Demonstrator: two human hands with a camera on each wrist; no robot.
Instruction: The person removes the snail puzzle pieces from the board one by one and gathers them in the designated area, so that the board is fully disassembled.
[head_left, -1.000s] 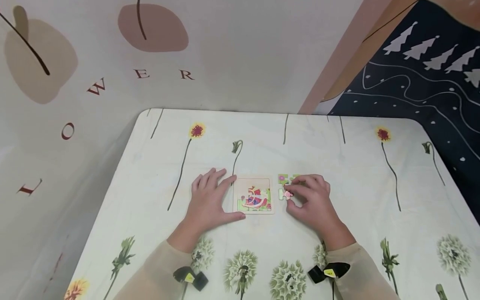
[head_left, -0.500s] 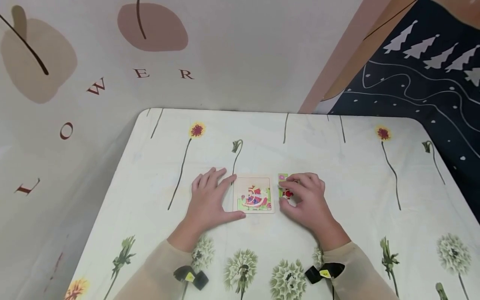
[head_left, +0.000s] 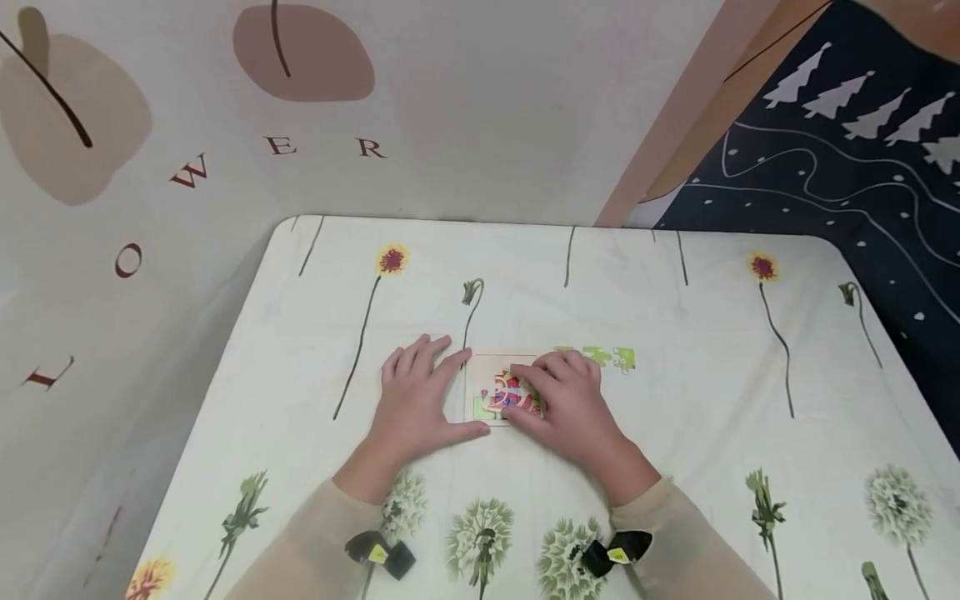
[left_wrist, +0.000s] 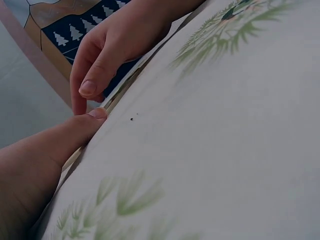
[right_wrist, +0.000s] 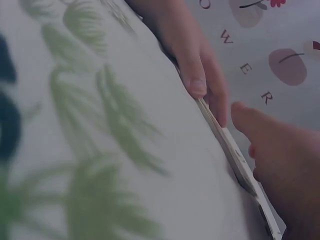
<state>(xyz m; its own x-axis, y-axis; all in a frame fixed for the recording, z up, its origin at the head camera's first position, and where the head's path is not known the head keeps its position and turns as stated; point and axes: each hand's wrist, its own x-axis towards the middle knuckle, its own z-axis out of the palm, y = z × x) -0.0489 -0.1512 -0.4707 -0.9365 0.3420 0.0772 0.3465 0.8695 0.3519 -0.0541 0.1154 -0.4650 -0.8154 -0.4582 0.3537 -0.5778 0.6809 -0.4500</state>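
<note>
A square, pale puzzle board [head_left: 483, 364] lies flat on the counter [head_left: 637, 292], directly in front of the person and between the two hands. Its lower part carries a bright picture of red, pink, purple and green; a pale band shows along the far side.

The left hand [head_left: 420, 396] is spread wide, its thumb touching the board's near left corner and its index finger reaching to the far left corner, with nothing gripped. The right hand [head_left: 573, 400] arches over the board's right half, thumb and index finger parted above the picture; whether a piece is pinched there cannot be told.

Just beyond the right hand, green loose puzzle pieces [head_left: 624, 359] lie in a row, the leftmost partly hidden. The counter's flower-printed surface runs well out to both sides of the board, and its far edge is well apart from the board, up against the printed wall covering [head_left: 480, 125].

Brown letters L, O, W, E and R curve across that covering; a dark panel [head_left: 750, 179] with white trees is at right. Small yellow labels sit on the black wrist devices [head_left: 378, 553], their print too tiny to read
</note>
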